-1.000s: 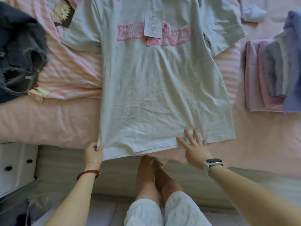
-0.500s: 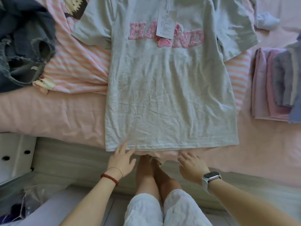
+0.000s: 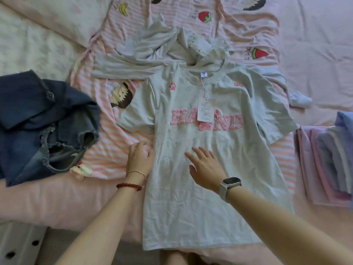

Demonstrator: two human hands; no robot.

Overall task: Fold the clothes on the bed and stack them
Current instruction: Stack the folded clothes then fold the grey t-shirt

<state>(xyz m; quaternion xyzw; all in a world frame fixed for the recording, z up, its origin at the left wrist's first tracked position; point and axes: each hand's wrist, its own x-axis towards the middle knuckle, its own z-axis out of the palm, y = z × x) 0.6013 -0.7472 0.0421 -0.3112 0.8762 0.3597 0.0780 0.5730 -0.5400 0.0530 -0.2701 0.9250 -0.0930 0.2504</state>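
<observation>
Resting open on the T-shirt (image 3: 210, 169), right hand (image 3: 207, 169) (fingers spread); left hand (image 3: 138, 159) seemingly flat at its edge

The light over my bed is soft and even, daylight-like, with no hard glare anywhere; the pinks and pale greys look a little washed out and low in contrast. Shadows are faint: a thin dark edge under my right hand (image 3: 207, 170) where it lies over the t-shirt (image 3: 210, 188), and darker folds inside the denim garment (image 3: 47, 127) at the left. My left hand (image 3: 138, 159) is smeared by motion blur at the fingertips, and the denim's edge looks blurred too. The wide lens bends things toward the corners, my forearms stretching large at the bottom. Fine print on the hang tag (image 3: 206, 109) is too soft to read.
</observation>
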